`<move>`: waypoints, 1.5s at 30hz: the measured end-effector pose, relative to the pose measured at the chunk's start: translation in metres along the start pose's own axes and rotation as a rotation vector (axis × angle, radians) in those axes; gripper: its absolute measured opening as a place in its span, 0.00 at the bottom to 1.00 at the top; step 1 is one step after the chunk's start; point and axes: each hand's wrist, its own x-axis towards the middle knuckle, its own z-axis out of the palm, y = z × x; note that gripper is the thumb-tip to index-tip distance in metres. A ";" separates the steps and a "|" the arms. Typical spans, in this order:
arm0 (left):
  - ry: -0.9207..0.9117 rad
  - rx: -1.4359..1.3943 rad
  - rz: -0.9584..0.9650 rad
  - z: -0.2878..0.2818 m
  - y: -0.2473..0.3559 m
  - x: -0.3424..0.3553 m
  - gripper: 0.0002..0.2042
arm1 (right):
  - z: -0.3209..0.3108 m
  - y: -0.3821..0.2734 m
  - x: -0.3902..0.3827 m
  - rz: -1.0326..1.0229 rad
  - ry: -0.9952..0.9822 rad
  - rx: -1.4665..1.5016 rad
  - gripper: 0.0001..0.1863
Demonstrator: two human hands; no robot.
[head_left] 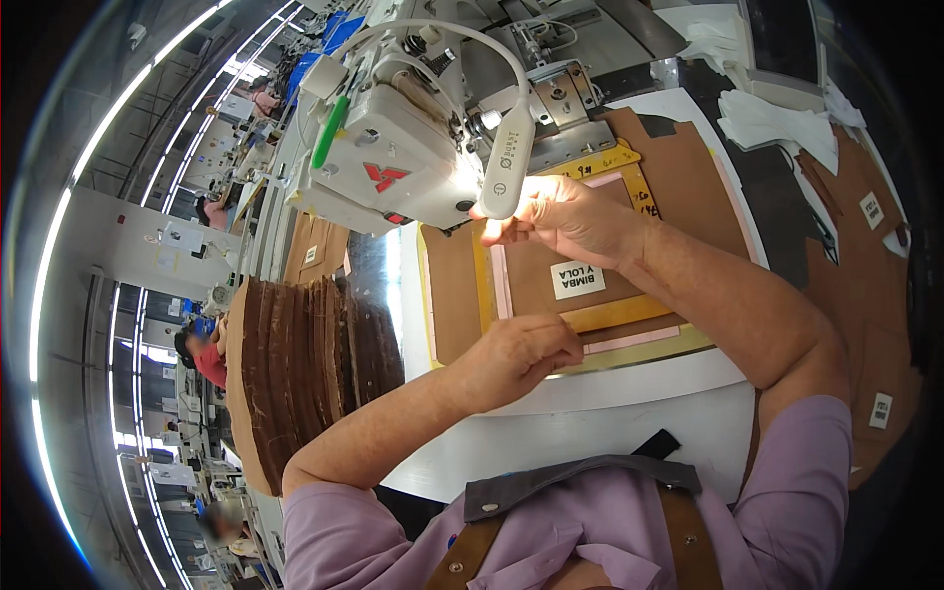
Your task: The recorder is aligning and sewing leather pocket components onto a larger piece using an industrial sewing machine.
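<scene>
My right hand (580, 221) reaches under the white sewing machine head (359, 147), beside a hanging white LED lamp (507, 162); its fingers are pinched near the needle area, and what they hold is hidden. My left hand (521, 359) is curled closed over the lower edge of a yellow template frame (619, 313); anything inside its fingers is hidden. Within the frame lies a brown panel (531, 275) with a white label (577, 279) and pink strips. A metal clamp (560, 93) joins the frame behind my right hand.
A thick stack of brown pieces (295, 383) stands at the left. More brown panels (855, 324) and white cloths (772, 128) lie at the right. A white board (462, 452) is under the template. Co-workers (206, 354) sit at machines along the far left.
</scene>
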 end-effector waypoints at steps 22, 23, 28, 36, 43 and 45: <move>0.170 1.393 0.270 -0.178 0.085 0.074 0.02 | -0.013 -0.002 0.036 0.171 0.388 -0.393 0.13; 0.170 1.386 0.275 -0.181 0.076 0.085 0.02 | -0.015 -0.001 0.033 0.174 0.396 -0.394 0.13; -0.214 1.769 0.156 -0.183 0.052 0.106 0.03 | -0.019 -0.001 0.024 0.325 0.296 -0.316 0.12; -0.277 1.912 0.126 -0.185 0.064 0.112 0.03 | -0.022 0.019 0.041 0.064 0.407 -0.345 0.11; -0.298 2.016 0.072 -0.179 0.064 0.116 0.04 | -0.046 0.026 0.051 -0.059 0.508 -0.548 0.11; -0.285 2.002 0.060 -0.180 0.054 0.118 0.04 | -0.045 0.029 0.052 -0.050 0.529 -0.574 0.12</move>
